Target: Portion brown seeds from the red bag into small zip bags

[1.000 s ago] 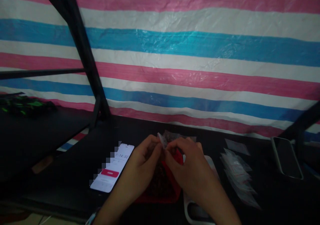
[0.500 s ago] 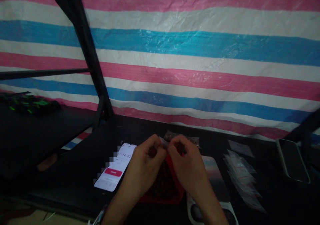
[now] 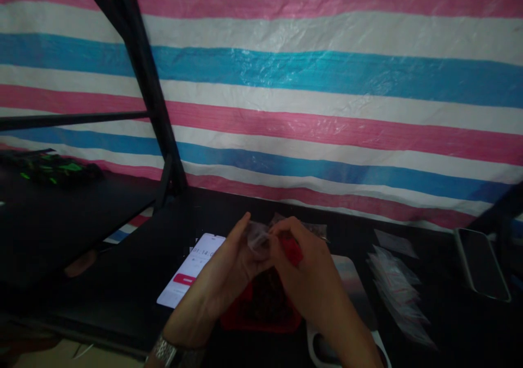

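A small clear plastic bag (image 3: 257,238) is between my two hands, above a red tray (image 3: 261,324). My left hand (image 3: 233,267) holds the bag between its raised thumb and its fingers, palm turned inward. With a pinch of thumb and fingertips, my right hand (image 3: 301,256) grips the bag's right side. Dark small pieces (image 3: 267,301) lie in the tray, too dim to name. Behind my right hand, a filled clear bag (image 3: 319,230) lies on the table. A scale with a metal plate (image 3: 354,287) stands under my right forearm, partly hidden.
A stack of clear zip bags (image 3: 398,289) lies to the right, with a phone (image 3: 482,264) beyond it. A lit phone (image 3: 186,272) showing a timer lies left. A black metal frame (image 3: 149,90) rises at left before a striped sheet (image 3: 327,117).
My left hand has turned its palm inward with its thumb raised, bringing more of the bag into sight. My right hand keeps its pinch and has shifted slightly. The view has moved a little.
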`<state>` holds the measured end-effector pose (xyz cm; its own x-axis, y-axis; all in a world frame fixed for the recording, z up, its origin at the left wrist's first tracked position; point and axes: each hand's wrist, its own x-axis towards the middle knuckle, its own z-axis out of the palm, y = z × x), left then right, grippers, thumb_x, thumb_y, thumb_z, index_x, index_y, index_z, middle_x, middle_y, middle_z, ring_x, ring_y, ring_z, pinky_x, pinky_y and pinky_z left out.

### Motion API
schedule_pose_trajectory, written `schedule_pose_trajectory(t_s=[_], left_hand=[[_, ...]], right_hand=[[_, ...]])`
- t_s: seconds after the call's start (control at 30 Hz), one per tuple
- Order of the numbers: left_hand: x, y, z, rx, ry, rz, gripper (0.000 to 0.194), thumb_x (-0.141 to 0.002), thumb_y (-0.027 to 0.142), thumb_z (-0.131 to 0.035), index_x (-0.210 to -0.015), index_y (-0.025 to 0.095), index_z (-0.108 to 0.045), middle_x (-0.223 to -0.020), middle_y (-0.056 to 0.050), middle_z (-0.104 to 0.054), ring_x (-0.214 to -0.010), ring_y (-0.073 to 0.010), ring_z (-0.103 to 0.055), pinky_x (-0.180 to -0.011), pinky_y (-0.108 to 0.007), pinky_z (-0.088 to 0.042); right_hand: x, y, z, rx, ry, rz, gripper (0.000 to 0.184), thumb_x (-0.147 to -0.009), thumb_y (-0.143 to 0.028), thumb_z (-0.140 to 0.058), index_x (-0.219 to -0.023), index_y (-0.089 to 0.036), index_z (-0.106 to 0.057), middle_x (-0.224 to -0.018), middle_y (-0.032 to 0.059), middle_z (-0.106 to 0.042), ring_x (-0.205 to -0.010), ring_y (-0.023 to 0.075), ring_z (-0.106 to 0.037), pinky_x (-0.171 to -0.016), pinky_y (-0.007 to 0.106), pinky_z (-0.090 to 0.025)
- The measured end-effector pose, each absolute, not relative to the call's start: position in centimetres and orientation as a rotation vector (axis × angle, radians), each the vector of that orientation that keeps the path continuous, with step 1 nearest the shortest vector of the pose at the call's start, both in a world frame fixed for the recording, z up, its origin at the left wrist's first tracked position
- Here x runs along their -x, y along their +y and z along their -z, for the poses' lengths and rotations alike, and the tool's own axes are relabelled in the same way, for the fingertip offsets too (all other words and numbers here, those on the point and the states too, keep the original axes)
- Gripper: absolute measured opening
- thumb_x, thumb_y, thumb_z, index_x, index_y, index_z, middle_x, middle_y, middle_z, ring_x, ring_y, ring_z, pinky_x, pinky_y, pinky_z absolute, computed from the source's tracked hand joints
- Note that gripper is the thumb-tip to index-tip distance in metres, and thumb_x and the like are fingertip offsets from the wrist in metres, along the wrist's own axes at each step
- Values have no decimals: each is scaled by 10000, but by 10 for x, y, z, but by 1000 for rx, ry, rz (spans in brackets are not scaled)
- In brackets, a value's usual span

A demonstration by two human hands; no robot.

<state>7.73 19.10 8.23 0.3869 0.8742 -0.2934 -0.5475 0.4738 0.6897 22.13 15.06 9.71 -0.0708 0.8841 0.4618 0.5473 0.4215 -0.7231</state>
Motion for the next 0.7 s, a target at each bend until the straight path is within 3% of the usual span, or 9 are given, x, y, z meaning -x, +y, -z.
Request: schedule_pose_trajectory(t_s=[0.1, 0.23, 0.33, 0.47, 0.57, 0.7], left_hand=[[-78, 194, -86, -474, 846, -1129, 269, -1064, 251, -537, -864, 157, -690, -793, -48, -753, -682, -150, -730, -671, -252, -617], [-81, 199, -79, -539, 968, -1388, 70, -997, 189, -660, -1063, 168, -665, -787, -2, -739, -650, -118, -717, -622, -205, -586], [-80, 204, -67, -670, 973, -1507, 327, -894, 302, -804, -1143, 215, -610, -805, 27, -737, -694, -147, -746, -649, -239, -591], [-79, 207, -54, -873, 996, -1468, 619, -778, 466, -884, -1254, 252, -551, -873, 17, -754, -784, -194, -772, -715, -302, -608], [-83, 202, -53, -1066, 1017, -1372, 623, -803, 505, -845, -1290, 250, -554, -892, 4, -757, -818, -186, -758, -741, -287, -591], [-92, 196, -54, -1202, 995, -1267, 583, -841, 589, -775, -1277, 243, -599, -913, 1, -737, -785, -164, -709, -675, -249, -545]], right_hand=[[-221, 151, -94, 1316, -1840, -341, 124, -942, -132, -560, -902, -236, -614, -931, 9, -709, -900, 202, -660, -849, 352, -474], [-230, 151, -88, 1440, -1906, -357, 111, -984, -159, -567, -941, -232, -639, -1029, 31, -705, -1006, 239, -652, -932, 416, -471], [-238, 150, -84, 1488, -2000, -455, 140, -953, -189, -662, -1084, -239, -669, -1221, 54, -692, -1186, 278, -617, -1057, 463, -454], [-248, 151, -82, 1632, -2060, -417, 348, -867, -16, -590, -1153, -198, -664, -1251, 100, -675, -1223, 305, -595, -1088, 480, -440], [-256, 151, -86, 1721, -1985, -435, 424, -814, 58, -490, -1112, -197, -650, -1179, 95, -688, -1099, 274, -647, -994, 435, -476], [-263, 150, -92, 1609, -1873, -450, 392, -821, 49, -469, -1054, -216, -639, -1142, 71, -694, -1027, 236, -657, -907, 381, -484]])
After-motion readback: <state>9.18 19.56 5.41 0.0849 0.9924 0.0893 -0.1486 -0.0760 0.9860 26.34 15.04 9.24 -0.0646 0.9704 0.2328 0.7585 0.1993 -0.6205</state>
